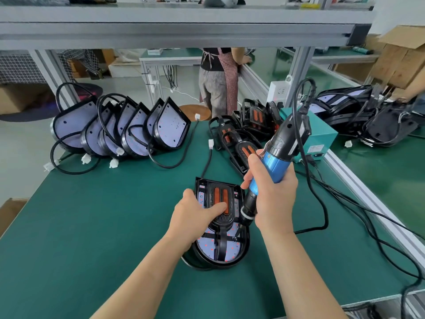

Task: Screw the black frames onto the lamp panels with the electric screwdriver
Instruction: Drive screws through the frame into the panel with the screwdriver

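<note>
Frame (221, 246), black, with two orange strips, sits on top of a panel (207, 247) near the front middle of the green mat (92, 226). The panel's pale face with red dots shows through the frame's openings.

Left hand (195, 212): fingers laid flat across the orange strips, pressing down, thumb at the panel's left edge. Not wrapped round anything.

Right hand (273, 192): gripped round the blue barrel of the screwdriver (274, 161). The tool is tilted, top leaning away to the right, bit down at the frame's right side, near the lower strut. Whether the bit sits in a screw I cannot tell. Hands are apart, one on each side of the frame.

Cord (322, 203) runs from the screwdriver's top and loops over the mat to the right.

Spare panels (128, 130) stand on edge in a row at back left, cables and white plugs trailing. Spare frames (243, 134) are heaped at back centre. Teal box (322, 139) stands just right of them. Pile (368, 116) of black parts lies on the next bench to the right. A person (218, 84) in an apron stands beyond the bench.
</note>
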